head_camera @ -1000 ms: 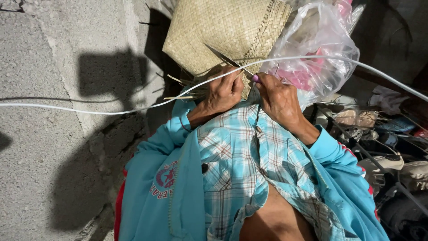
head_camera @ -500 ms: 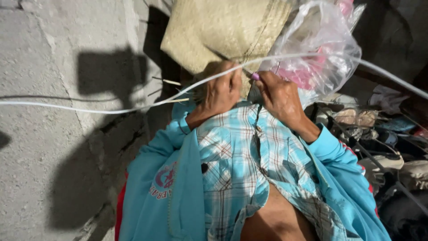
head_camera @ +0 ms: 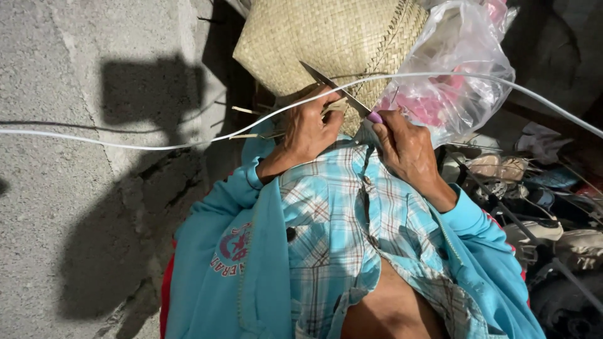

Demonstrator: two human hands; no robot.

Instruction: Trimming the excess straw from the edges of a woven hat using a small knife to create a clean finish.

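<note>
Right now my left hand is closed on a few thin pale strips sticking out of the lower edge of the woven straw piece, pinching them against my fingers so they stay taut and don't flop. My right hand is clamped on a knife by its purple handle end, blade angled up and left so the edge lies across those strips just beside my left fingers; held that way the blade meets the strips close to where they're pinned. Hands sit near each other, nearly touching at the strips, both up against my chest over the plaid shirt and blue jacket. Woven piece rests on my lap edge, leaning away from me, tan, tight checker weave, a stitched-looking rim on the right side, loose strip ends poking out left near the concrete floor. Clear plastic bag with pink stuff inside is touching the weave's right side. White cord runs across in front of everything, over my left hand, unrelated as far as I can see. Clutter of shoes to the right, too dark to sort.
</note>
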